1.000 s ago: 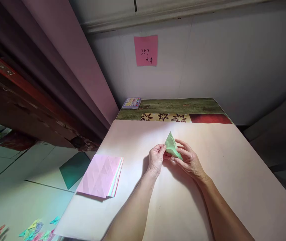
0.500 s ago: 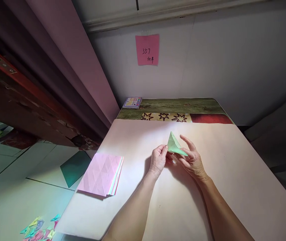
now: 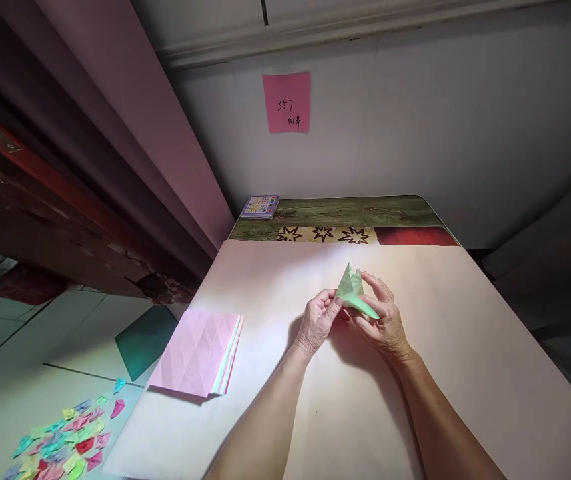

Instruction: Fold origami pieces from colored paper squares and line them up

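Note:
A light green folded paper (image 3: 350, 287), with a pointed peak and a flap jutting to the right, is held above the middle of the table. My left hand (image 3: 318, 320) pinches its left edge between thumb and fingers. On the other side my right hand (image 3: 383, 317) grips the flap, with its index finger against the paper's upper right part. Some fingertips are hidden behind the paper. Left of my hands lies a stack of square paper (image 3: 198, 353), its top sheet pink and creased with diamond lines, with several colours showing along the right edge.
White covering (image 3: 445, 373) spreads over most of the table. A small stack of printed cards (image 3: 260, 207) sits at the far left corner. Many small folded papers (image 3: 70, 440) and a dark green sheet (image 3: 145, 340) lie on the floor at left. A pink note (image 3: 287, 103) hangs on the wall.
My right index finger has come down onto the paper, whose upper right part is now bent and creased. The view has shifted slightly, showing more folded papers on the floor.

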Demonstrator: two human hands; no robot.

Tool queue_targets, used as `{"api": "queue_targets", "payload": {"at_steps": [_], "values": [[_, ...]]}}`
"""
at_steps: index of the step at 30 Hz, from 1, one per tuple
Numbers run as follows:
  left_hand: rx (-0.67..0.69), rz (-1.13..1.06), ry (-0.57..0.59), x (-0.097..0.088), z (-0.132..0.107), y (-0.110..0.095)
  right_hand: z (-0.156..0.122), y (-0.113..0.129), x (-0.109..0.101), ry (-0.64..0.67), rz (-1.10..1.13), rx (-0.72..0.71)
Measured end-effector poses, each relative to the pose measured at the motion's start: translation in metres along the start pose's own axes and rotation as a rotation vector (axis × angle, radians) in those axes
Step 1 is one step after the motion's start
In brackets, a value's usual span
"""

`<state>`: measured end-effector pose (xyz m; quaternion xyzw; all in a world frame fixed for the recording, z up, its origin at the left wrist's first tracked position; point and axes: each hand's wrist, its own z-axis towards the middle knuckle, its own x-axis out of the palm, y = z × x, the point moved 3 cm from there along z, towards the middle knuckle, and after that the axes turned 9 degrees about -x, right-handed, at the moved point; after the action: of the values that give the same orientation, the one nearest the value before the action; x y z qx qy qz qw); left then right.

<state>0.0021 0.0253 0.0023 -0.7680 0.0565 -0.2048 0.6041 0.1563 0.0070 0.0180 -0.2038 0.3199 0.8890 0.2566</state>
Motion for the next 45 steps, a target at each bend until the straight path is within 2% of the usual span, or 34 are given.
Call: {"api": "queue_targets", "payload": {"at_steps": [4,9,17,20,25,30,34,38,45], "values": [[-0.054,-0.192,-0.034,0.000,0.001,0.001,0.001,0.004,0.003,0.022,-0.024,-0.046],[-0.110,-0.302,-0.107,-0.004,0.005,0.010,-0.001,0.001,0.006,0.023,0.053,0.015],[-0.074,-0.274,-0.176,-0.006,0.009,0.015,-0.006,-0.006,0.013,0.125,0.146,0.132],[-0.078,-0.264,-0.159,-0.006,0.009,0.014,-0.007,-0.007,0.014,0.144,0.184,0.162],[-0.155,-0.266,-0.128,-0.005,0.007,0.011,-0.006,-0.009,0.011,-0.008,0.295,0.156],[-0.205,-0.260,-0.112,-0.003,0.004,0.008,-0.007,-0.012,0.010,-0.068,0.331,0.217],[-0.252,-0.321,-0.086,-0.005,0.003,0.005,-0.008,-0.013,0.012,-0.046,0.395,0.185],[-0.262,-0.296,-0.059,-0.005,0.003,0.004,-0.006,-0.010,0.012,-0.013,0.356,0.155],[-0.253,-0.200,-0.060,-0.002,0.004,0.008,-0.002,-0.006,0.008,-0.042,0.384,0.231]]}}
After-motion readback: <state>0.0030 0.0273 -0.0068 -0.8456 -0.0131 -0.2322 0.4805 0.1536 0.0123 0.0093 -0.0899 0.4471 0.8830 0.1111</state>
